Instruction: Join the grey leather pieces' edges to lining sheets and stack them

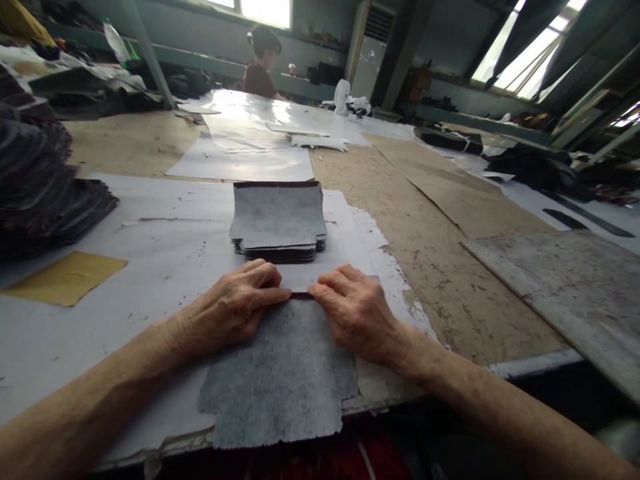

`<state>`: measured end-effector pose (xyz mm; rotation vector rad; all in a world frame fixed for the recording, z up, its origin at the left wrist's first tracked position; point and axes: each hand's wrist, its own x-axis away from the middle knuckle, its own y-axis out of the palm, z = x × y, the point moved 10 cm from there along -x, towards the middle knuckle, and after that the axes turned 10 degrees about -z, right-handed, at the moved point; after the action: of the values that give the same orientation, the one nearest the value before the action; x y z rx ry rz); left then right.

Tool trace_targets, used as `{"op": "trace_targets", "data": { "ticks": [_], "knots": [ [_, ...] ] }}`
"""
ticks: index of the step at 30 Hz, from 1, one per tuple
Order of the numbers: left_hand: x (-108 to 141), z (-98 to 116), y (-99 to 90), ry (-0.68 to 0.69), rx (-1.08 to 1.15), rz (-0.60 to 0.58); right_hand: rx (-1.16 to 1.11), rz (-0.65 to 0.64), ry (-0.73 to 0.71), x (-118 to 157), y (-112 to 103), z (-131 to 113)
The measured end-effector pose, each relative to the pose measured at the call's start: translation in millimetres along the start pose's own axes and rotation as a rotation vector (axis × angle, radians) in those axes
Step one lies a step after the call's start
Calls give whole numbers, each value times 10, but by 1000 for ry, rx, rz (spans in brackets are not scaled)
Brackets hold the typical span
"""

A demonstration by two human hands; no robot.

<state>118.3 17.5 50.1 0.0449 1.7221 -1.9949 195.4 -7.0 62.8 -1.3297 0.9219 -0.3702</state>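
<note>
A grey fabric piece (280, 380) lies in front of me, its near end reaching over the table edge. Along its far side runs a narrow dark folded strip. My left hand (250, 300) pinches the left part of that far edge, thumb and fingers pressed together. From the other side my right hand (353, 307) grips the same edge, its fingers curled. Between the two thumbs a short length of the dark fold shows. Just beyond my hands sits a stack of similar grey pieces (279, 213) with a dark upper border.
White paper (165, 247) covers the tabletop (350, 173) under the work. A tall pile of dark fabric (45, 180) stands at the left, near a yellow sheet (70, 277). At the right lies a grey board (565, 287). Another person (261, 63) is at the far side.
</note>
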Motion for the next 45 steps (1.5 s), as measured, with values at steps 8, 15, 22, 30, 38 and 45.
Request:
{"op": "trace_targets", "data": {
  "ticks": [8, 15, 22, 30, 38, 45],
  "knots": [
    [28, -86, -32, -67, 114, -3, 87, -34, -87, -164, 240, -250],
    [173, -323, -100, -206, 157, 37, -27, -13, -101, -142, 228, -165],
    [276, -446, -130, -245, 209, -6, -71, -20, -82, -158, 254, -139],
    [342, -205, -91, -41, 44, -99, 77, -160, -206, -186, 311, -302],
    [336, -98, -67, -10, -121, -80, 239, -118, -199, -397, 297, -542],
    [337, -140, -76, -26, -72, -102, -4, -72, -155, -421, 379, -471]
  ]
}}
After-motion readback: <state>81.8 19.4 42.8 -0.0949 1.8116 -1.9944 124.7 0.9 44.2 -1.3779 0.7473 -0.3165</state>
